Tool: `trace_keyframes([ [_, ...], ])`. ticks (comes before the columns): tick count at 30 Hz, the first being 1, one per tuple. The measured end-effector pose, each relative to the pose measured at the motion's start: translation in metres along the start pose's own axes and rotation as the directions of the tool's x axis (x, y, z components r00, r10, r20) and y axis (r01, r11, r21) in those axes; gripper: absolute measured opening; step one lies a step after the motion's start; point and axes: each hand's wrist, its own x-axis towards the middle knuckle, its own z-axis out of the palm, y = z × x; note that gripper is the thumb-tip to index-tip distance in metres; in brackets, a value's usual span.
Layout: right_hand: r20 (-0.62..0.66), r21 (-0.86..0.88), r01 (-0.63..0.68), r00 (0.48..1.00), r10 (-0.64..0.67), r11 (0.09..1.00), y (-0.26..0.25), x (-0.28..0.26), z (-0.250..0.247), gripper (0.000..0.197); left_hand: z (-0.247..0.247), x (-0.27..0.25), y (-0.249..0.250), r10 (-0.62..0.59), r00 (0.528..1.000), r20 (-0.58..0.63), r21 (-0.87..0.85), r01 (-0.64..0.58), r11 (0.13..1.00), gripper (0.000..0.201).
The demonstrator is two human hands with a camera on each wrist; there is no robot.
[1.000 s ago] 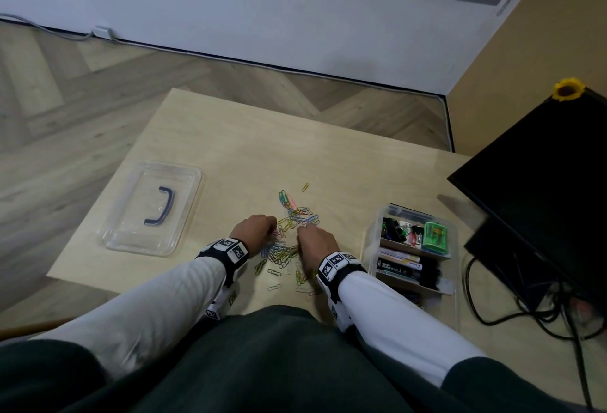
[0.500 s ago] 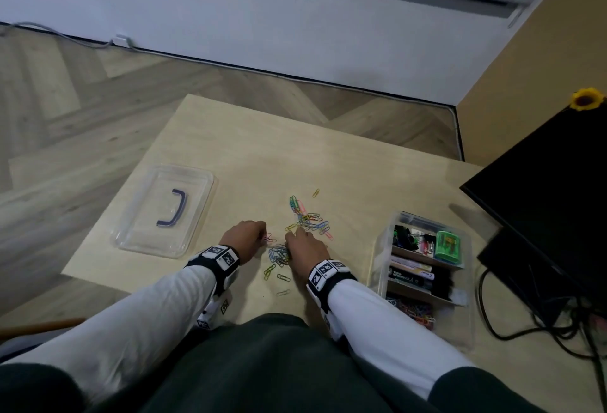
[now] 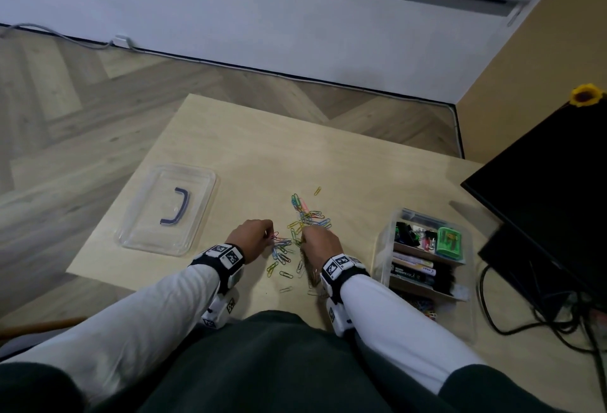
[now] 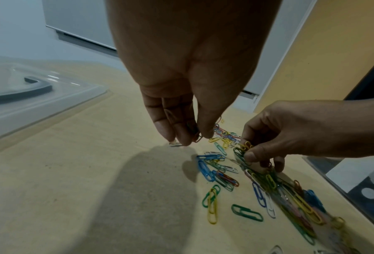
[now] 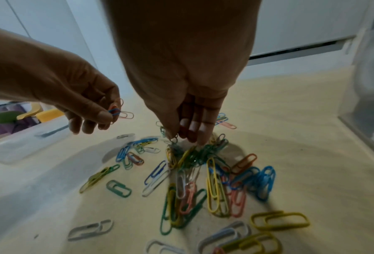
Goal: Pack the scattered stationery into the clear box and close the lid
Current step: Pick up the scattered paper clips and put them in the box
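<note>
A: Paper clips, loose heap mid-table, just left of clear box. Gathering step, nothing dropped in this round yet.

B: Left hand?

A: Pinching a few clips, thumb against fingertips, lifted just off table. Right hand pinching into the heap, fingers bunched downward; count of clips held hard to tell, blurred.

B: Next?

A: Probably carry both pinches right, release into the box's near compartment, repeat. Lid lying well left, handle up; fit last.
</note>
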Motion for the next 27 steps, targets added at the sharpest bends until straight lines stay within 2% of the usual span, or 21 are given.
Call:
trace_keyframes([
  [5,-0.025,0.171,-0.069,0.997,0.075,0.983,0.012,-0.006,-0.016,0.008,-0.006,-0.002,0.020,0.040,0.999,-0.021,-0.060,-0.042,0.997,0.006],
  [13,-0.123,0.406,-0.074,0.983,0.135,0.911,0.057,-0.038,-0.042,0.008,-0.018,-0.016,0.069,0.102,0.993,-0.060,-0.173,-0.111,0.979,0.009],
  [21,-0.166,0.607,-0.015,0.975,0.145,0.795,0.106,-0.094,-0.066,0.008,-0.004,-0.049,0.165,0.259,0.961,-0.099,-0.305,-0.277,0.911,0.007],
  [27,-0.214,0.644,-0.006,0.959,0.187,0.765,0.147,-0.139,-0.080,0.006,0.011,-0.066,0.223,0.370,0.922,-0.113,-0.302,-0.386,0.872,0.008],
])
